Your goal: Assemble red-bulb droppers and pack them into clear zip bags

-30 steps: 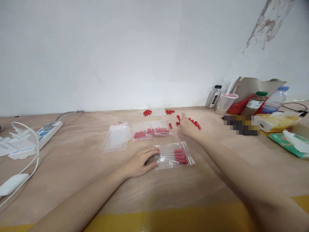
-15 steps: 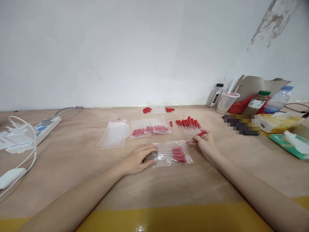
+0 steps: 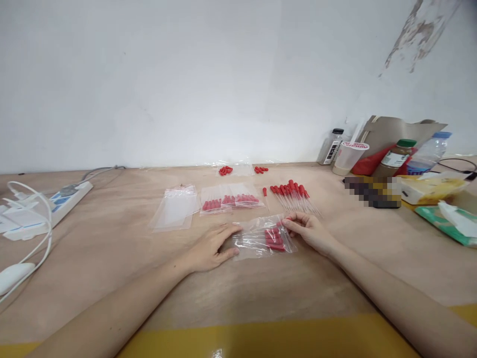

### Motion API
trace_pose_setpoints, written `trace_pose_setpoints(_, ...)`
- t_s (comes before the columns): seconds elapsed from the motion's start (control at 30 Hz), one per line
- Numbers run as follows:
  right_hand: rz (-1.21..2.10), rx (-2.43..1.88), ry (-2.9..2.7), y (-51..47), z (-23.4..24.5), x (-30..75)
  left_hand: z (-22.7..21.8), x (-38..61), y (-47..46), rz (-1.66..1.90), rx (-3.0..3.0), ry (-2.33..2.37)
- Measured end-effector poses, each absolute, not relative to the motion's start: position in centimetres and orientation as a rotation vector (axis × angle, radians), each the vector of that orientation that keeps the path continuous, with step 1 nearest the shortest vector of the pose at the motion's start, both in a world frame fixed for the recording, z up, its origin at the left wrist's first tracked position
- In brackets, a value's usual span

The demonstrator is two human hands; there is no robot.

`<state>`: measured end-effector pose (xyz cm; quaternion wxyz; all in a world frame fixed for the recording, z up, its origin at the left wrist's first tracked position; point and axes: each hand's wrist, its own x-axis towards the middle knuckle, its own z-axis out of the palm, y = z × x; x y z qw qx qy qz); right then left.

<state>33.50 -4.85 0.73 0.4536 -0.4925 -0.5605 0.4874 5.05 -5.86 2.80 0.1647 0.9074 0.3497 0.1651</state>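
A clear zip-lock bag (image 3: pixel 249 243) lies in front of me, its zip end to the right. Inside it are several glass droppers (image 3: pixel 275 239) with red rubber bulbs. My left hand (image 3: pixel 214 247) holds the bag's left end between curved fingers and thumb. At the bag's right mouth, my right hand (image 3: pixel 303 229) pinches a dropper by its red bulb (image 3: pixel 286 222), mostly hidden by the fingers. The dropper's stem reaches into the bag. Just behind lies a fan of loose droppers (image 3: pixel 292 191), with a single dropper (image 3: pixel 265 192) left of it.
Filled bags (image 3: pixel 231 198) and flat clear bags (image 3: pixel 177 206) lie behind my left hand. Loose red bulbs (image 3: pixel 225 170) sit by the wall. A power strip (image 3: pixel 72 201) with cables is at left; a cup (image 3: pixel 348 159), bottles (image 3: pixel 397 159) and tissue packs (image 3: pixel 447 221) are at right.
My right hand has moved left to the bag's mouth, and the dropper in it has gone into the bag. My left hand has stayed at the bag's left end.
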Motion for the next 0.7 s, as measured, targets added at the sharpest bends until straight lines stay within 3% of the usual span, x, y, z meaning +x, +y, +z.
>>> trace_pose_setpoints(0.3, 1.404, -1.160, -1.728, -4.2, 1.4, 34.4, 2.7, 4.9, -5.7, 0.493, 2.566, 0.979)
trace_pose_setpoints(0.7, 1.155, -1.288, -1.424, -3.2, 0.2, 32.4, 2.7, 5.0, -5.7, 0.529, 2.560, 0.954)
